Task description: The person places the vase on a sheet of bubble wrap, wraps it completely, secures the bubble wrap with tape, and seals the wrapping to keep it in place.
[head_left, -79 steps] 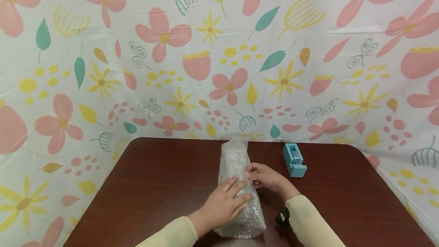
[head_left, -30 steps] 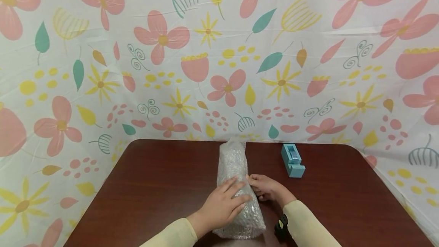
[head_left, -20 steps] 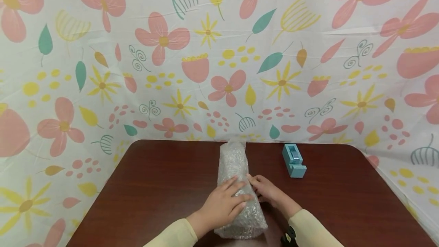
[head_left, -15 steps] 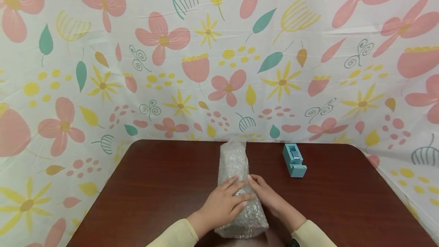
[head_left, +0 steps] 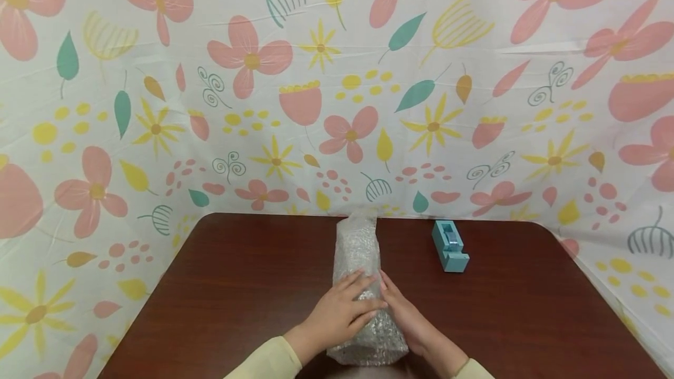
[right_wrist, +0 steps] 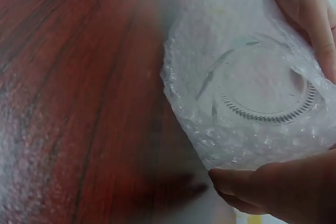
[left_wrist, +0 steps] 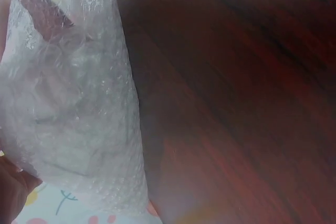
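A long bundle of bubble wrap (head_left: 358, 247) lies lengthwise on the table. Through its end in the right wrist view, a clear round base with a ridged rim (right_wrist: 268, 116) shows; the rest of the wrapped thing is blurred by the plastic. My left hand (head_left: 339, 312) rests over the near half of the bundle, its fingers spread across the top. Along the right side lies my right hand (head_left: 408, 314), fingers extended against the wrap and partly hidden behind it. Seen in the left wrist view, the wrap (left_wrist: 79, 108) narrows to a loose, crumpled end.
A light blue tape dispenser (head_left: 450, 246) stands at the table's back right. The dark wooden table (head_left: 253, 274) meets a flower-printed cloth (head_left: 337, 86) at its back edge.
My right hand has gone from pinching at the bundle's right edge to lying with straighter fingers along that side, slightly lower. The left hand and tape dispenser have stayed in place.
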The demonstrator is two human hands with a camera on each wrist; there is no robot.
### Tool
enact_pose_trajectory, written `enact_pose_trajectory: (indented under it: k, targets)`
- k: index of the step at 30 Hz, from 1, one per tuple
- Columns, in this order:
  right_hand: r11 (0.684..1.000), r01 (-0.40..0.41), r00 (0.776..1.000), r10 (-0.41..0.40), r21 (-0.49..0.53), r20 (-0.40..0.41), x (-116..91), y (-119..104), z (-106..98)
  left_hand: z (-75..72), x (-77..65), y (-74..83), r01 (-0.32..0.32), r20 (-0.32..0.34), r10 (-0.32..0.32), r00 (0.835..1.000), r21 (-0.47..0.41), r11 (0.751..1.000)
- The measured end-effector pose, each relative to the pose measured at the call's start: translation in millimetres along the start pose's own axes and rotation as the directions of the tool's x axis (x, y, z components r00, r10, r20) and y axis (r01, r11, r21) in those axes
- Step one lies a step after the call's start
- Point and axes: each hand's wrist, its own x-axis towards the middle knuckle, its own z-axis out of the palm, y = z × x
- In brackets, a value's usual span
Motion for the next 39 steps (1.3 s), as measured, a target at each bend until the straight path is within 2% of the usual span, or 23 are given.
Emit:
enact_pose_trajectory:
  k: [5,12,16,18,19,20,21,22,24,26,28,29,30,31,33,39]
  targets:
    - [1.000,-0.011,1.000,0.011,-0.016,-0.025,-1,1,2,-2.1,-2.2,-2.4,-0.017,-0.011,0.017,1.000,-0.094,0.995]
    - [0.998,-0.024,0.998,0.021,-0.052,-0.056,-1,0,3,1.0,-2.8,-3.5,-0.049,-0.080,0.039,0.996,-0.123,0.991]
    - [0.998,-0.018,0.997,0.013,-0.058,-0.083,-1,1,4,1.9,-3.0,-3.1,0.002,-0.078,-0.018,0.997,-0.195,0.981]
    - [0.999,-0.006,0.996,0.002,-0.052,-0.087,-1,2,5,2.1,-4.5,-2.9,0.066,-0.050,-0.083,0.995,-0.279,0.958]
    - [0.999,-0.001,0.996,-0.003,-0.050,-0.088,-1,2,5,2.1,-5.9,-3.0,0.104,-0.026,-0.120,0.992,-0.332,0.937]
    - [0.999,0.001,0.996,-0.005,-0.048,-0.088,-1,3,6,2.3,-7.6,-3.1,0.149,0.007,-0.159,0.987,-0.396,0.906]
    - [0.999,0.004,0.996,-0.007,-0.043,-0.087,-1,3,6,2.5,-9.4,-3.4,0.192,0.033,-0.199,0.980,-0.456,0.869]
    - [0.999,0.006,0.996,-0.009,-0.040,-0.088,-1,3,7,2.7,-11.4,-3.5,0.239,0.064,-0.241,0.968,-0.518,0.821]
    - [0.999,0.006,0.996,-0.009,-0.038,-0.092,-1,2,8,2.5,-15.0,-3.3,0.324,0.122,-0.323,0.939,-0.634,0.702]
    - [0.999,0.005,0.995,-0.009,-0.042,-0.101,-1,1,8,1.3,-17.3,-2.2,0.387,0.180,-0.390,0.903,-0.733,0.559]
    - [0.999,0.003,0.994,-0.008,-0.047,-0.107,-1,0,8,-0.8,-18.2,-0.3,0.426,0.220,-0.436,0.873,-0.780,0.458]
    - [0.999,0.004,0.994,-0.009,-0.050,-0.108,-1,0,8,-2.0,-18.2,0.6,0.439,0.236,-0.448,0.862,-0.790,0.428]
    - [0.999,0.006,0.994,-0.011,-0.051,-0.106,-2,0,8,-3.2,-18.1,1.3,0.449,0.249,-0.454,0.855,-0.793,0.411]
    - [0.999,0.004,0.994,-0.009,-0.052,-0.106,-2,-1,8,-4.1,-17.8,1.7,0.459,0.259,-0.458,0.851,-0.789,0.407]
    - [0.999,0.002,0.994,-0.007,-0.050,-0.107,-2,-2,7,-4.9,-17.0,1.5,0.472,0.264,-0.461,0.847,-0.773,0.425]
    - [0.998,0.010,0.993,-0.017,-0.059,-0.116,2,-7,5,-0.7,-11.0,-6.2,0.461,0.244,-0.458,0.855,-0.762,0.455]
